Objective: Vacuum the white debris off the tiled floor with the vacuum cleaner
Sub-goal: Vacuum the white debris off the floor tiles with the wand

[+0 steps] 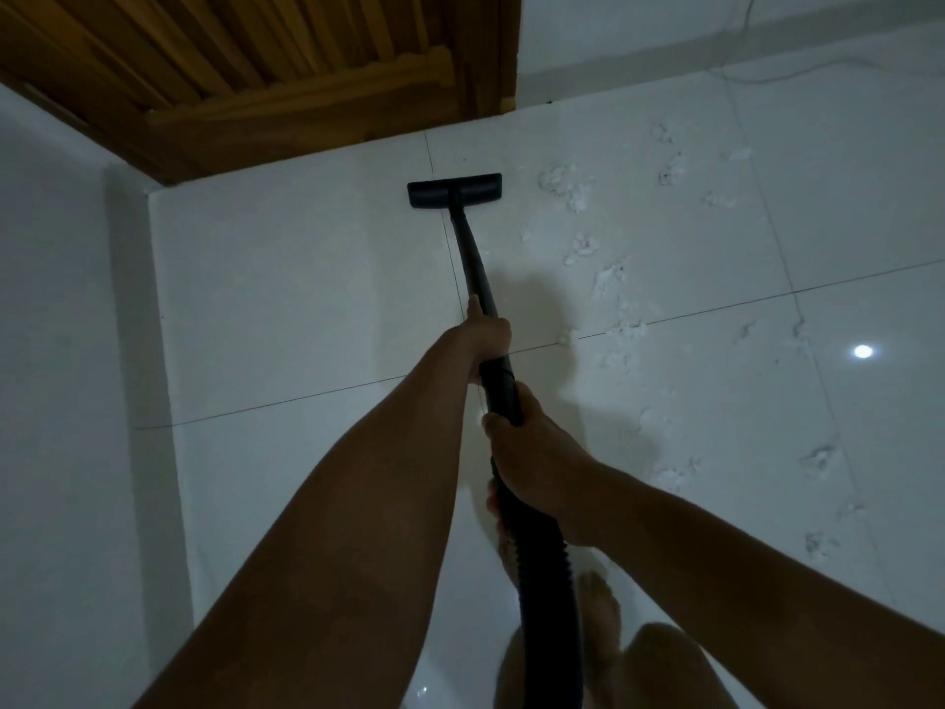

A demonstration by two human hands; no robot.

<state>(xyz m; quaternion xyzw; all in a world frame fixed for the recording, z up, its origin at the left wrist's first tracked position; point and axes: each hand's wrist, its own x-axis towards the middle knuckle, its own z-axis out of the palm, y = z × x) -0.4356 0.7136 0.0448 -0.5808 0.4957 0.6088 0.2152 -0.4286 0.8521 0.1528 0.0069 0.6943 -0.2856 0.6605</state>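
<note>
The black vacuum wand point(473, 250) runs from my hands to its flat floor head point(454, 190), which sits on the white tiled floor point(307, 299) near the wooden door. My left hand point(486, 332) grips the wand higher up. Lower down, my right hand point(526, 452) grips the wand where the ribbed black hose point(542, 580) joins it. White debris point(567, 186) lies in clumps to the right of the floor head and trails down the tiles point(621, 340) toward the right.
A wooden slatted door point(230, 69) and its frame stand at the top left. A white wall point(61, 350) runs along the left. A thin cord point(741, 74) lies on the floor at the top right. My bare feet point(598, 606) stand below the hose.
</note>
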